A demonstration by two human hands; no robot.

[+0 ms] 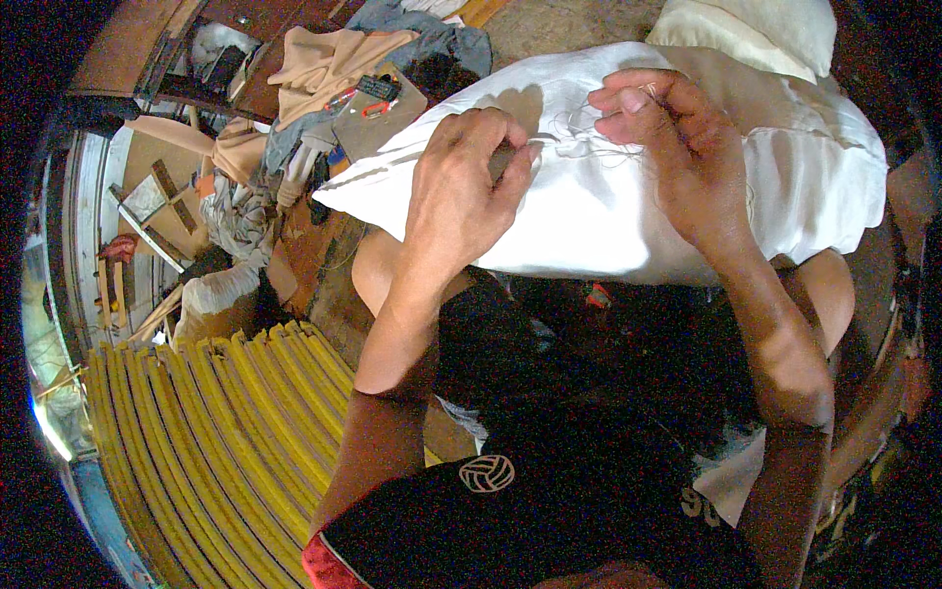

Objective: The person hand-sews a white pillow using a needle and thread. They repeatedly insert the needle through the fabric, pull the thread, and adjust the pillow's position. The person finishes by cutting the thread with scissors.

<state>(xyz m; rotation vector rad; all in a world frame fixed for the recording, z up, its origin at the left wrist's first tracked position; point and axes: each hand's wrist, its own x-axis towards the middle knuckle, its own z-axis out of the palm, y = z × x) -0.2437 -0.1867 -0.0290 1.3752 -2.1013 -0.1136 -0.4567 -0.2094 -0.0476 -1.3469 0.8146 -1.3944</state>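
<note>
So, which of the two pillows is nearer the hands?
The white pillow across the knees; the cream pillow lies beyond it, at upper right.

Open gap here between left hand (459,187) and right hand (687,147), but loose thread (581,145) loops into it; white pillow (589,221) blocks below, cream pillow (756,34) far right!

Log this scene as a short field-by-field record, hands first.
Left hand: over the white cushion, grip curled; anything held unclear
Right hand: over the cushion, grip curled; anything held unclear
Thread: thin loose loops between the hands
Cushion position: across the person's knees
Lower left: yellow slatted surface
Upper left: black keypad device, tan cloth
</note>
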